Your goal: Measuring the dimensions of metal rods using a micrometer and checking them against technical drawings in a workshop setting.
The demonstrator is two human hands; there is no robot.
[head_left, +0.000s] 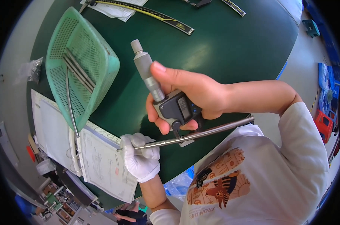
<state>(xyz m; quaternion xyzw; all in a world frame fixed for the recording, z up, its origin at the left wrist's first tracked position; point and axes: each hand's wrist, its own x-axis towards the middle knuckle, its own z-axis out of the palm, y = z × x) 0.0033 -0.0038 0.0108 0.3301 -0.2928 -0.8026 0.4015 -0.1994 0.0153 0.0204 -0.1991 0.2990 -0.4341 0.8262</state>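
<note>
My bare right hand (200,88) is wrapped round a digital micrometer (169,110). Its thumb rests against the grey thimble, which points up and to the left, and the small display faces up. A long thin metal rod (224,128) runs through the micrometer's measuring end, below the display. Whether both measuring faces touch the rod cannot be made out. My left hand (142,161), in a white glove, pinches the rod near its left end. The rod slants up to the right, its other end near my shirt.
A green perforated basket (110,62) holding several metal rods (80,71) stands at left on the green table (230,48). Below it lies an open ring binder with printed sheets (106,161). Calipers (158,17) and papers (121,13) lie at the far edge.
</note>
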